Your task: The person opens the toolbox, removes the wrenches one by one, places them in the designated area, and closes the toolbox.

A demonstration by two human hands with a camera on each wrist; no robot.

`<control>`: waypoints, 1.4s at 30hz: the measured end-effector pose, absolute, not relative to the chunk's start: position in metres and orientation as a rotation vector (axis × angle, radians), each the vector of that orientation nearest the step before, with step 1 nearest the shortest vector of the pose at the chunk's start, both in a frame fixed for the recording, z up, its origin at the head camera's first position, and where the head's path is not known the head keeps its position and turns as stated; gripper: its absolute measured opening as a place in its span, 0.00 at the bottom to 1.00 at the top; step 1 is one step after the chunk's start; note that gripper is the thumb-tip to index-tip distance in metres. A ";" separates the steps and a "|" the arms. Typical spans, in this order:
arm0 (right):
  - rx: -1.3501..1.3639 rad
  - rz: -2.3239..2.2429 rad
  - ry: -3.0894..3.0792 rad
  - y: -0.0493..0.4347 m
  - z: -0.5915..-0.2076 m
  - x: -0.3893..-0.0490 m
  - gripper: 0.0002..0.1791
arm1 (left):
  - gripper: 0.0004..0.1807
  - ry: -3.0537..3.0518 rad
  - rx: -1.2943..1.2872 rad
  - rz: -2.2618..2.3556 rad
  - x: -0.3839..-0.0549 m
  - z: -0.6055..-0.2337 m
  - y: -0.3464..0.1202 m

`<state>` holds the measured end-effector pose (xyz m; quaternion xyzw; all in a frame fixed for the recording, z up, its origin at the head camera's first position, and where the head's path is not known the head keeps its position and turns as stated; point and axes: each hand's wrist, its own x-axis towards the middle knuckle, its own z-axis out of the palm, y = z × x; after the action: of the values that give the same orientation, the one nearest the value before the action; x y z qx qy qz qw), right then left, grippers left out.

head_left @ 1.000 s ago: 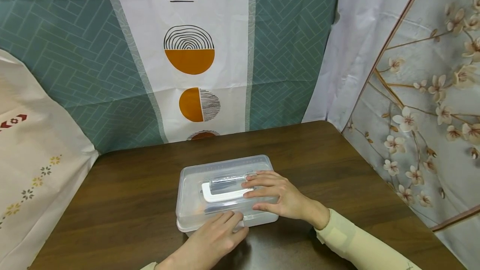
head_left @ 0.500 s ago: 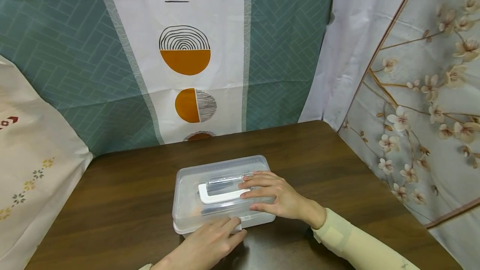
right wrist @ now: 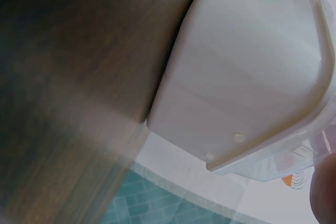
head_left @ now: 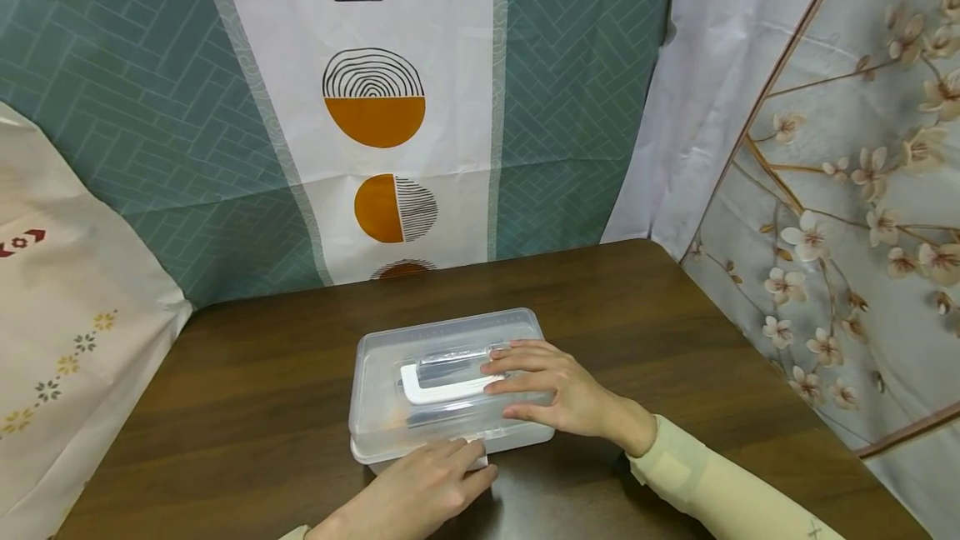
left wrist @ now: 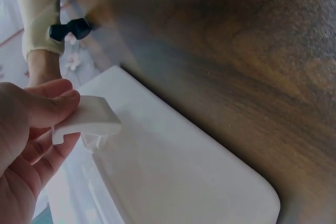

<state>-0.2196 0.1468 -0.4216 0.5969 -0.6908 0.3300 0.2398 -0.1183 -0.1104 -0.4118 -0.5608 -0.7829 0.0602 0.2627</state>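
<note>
A storage box [head_left: 517, 438] with a clear lid [head_left: 382, 348] and a white folding handle [head_left: 446, 392] sits on the table. Its lower body looks white in the left wrist view. At the near side, my left hand [head_left: 420, 486] pinches the white latch [left wrist: 92, 118] between thumb and fingers; the latch is tilted outward from the box wall. My right hand [head_left: 558, 390] rests on the lid's right part with its fingers spread, the fingertips over the handle's right end. Dim shapes show through the lid, too blurred to name.
The dark wooden table [head_left: 262, 407] extends around the box on every side. Patterned cloth [head_left: 570, 107] hangs behind its far edge. Floral cloth [head_left: 825, 273] hangs on the right, and a cream cloth [head_left: 67, 290] on the left.
The left fingers have drawn slightly toward the near side, and more of the white latch shows under them. The right hand keeps its place on the lid. The head view shifts slightly.
</note>
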 end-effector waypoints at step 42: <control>1.630 0.911 -1.916 0.147 -0.422 -0.218 0.18 | 0.11 -2.053 -1.625 0.096 -0.119 -0.425 -0.114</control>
<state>-0.2180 0.1472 -0.4216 0.5929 -0.6967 0.3313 0.2309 -0.1193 -0.1145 -0.4249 -0.5993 -0.7570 0.0355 0.2579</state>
